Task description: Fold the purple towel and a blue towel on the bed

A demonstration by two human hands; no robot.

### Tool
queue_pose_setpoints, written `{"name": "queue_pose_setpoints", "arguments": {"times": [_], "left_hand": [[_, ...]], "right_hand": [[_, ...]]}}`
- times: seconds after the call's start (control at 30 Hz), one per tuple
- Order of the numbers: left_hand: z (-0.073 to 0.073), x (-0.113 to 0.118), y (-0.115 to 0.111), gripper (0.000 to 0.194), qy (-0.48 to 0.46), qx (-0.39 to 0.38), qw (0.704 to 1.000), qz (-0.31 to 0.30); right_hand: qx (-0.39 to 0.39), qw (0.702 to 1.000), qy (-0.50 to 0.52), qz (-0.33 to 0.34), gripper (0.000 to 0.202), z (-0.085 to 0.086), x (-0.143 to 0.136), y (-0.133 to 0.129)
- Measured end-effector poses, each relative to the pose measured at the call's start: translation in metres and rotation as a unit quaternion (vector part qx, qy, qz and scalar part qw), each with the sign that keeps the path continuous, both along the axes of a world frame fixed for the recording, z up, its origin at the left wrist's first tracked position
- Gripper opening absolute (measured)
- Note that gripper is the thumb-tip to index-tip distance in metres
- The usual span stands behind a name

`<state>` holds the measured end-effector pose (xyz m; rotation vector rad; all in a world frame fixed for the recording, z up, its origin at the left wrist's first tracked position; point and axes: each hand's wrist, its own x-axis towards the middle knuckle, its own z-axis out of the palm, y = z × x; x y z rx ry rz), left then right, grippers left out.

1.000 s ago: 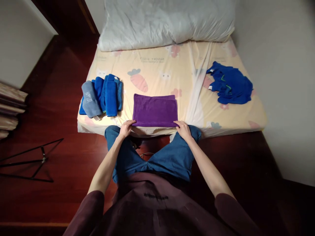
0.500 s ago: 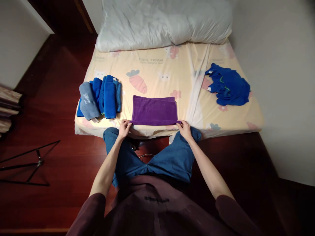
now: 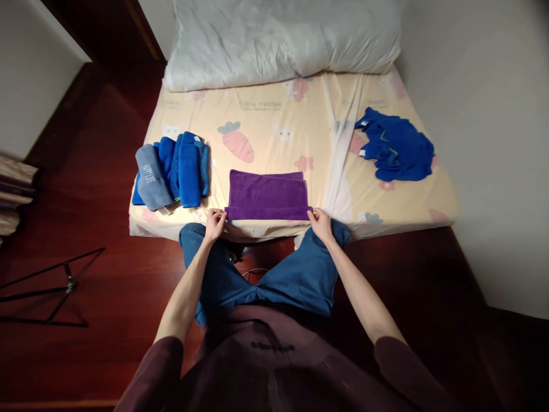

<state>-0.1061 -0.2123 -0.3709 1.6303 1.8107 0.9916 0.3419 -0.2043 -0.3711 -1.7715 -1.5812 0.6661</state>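
Observation:
A purple cloth (image 3: 268, 191) lies at the front edge of the bed, with a narrow strip folded over along its near side. My left hand (image 3: 215, 223) pinches the left end of that strip. At the strip's right end, my right hand (image 3: 319, 222) has it between thumb and fingers. To the left of the cloth are several rolled or folded blue cloths (image 3: 189, 174) and a grey-blue roll (image 3: 152, 177) with white lettering. A crumpled blue heap (image 3: 401, 146) with small white tags rests on the right side of the bed.
The bed (image 3: 261, 137) has a yellow sheet with carrot prints. A pale quilt (image 3: 278, 43) lies across its far end. Black stand legs (image 3: 68, 280) are on the floor at left, near some patterned fabric (image 3: 12, 194). A wall rises at right.
The near strip of the purple cloth now lies flatter and looks wider, folded over the cloth. Both hands still hold its ends. The view has shifted slightly.

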Motion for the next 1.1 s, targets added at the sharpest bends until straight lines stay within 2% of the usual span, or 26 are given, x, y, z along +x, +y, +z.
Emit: {"name": "queue_pose_setpoints", "arguments": {"times": [0.57, 0.73, 0.8, 0.93, 1.0, 1.1], "left_hand": [[-0.007, 0.01, 0.015, 0.023, 0.019, -0.006, 0.999, 0.044], [-0.005, 0.01, 0.005, 0.02, 0.046, 0.016, 0.997, 0.062], [-0.002, 0.008, -0.006, 0.033, 0.082, 0.046, 0.995, 0.033], [0.005, 0.005, -0.027, 0.044, 0.159, 0.075, 0.979, -0.107], [0.009, 0.007, -0.031, 0.048, 0.182, 0.074, 0.967, -0.16], [0.014, 0.014, -0.029, 0.053, 0.203, 0.061, 0.957, -0.198]], "right_hand": [[-0.014, 0.997, -0.075, -0.013, 0.046, -0.013, -0.001, 0.007], [-0.002, 0.998, -0.061, -0.017, 0.044, -0.01, -0.004, 0.004], [0.023, 0.998, -0.053, -0.026, 0.041, -0.005, -0.005, 0.0], [0.118, 0.989, -0.082, -0.024, 0.043, 0.011, -0.008, -0.012], [0.147, 0.983, -0.107, 0.022, 0.044, 0.018, -0.011, -0.018], [0.147, 0.97, -0.149, 0.121, 0.047, 0.022, -0.016, -0.026]]}}
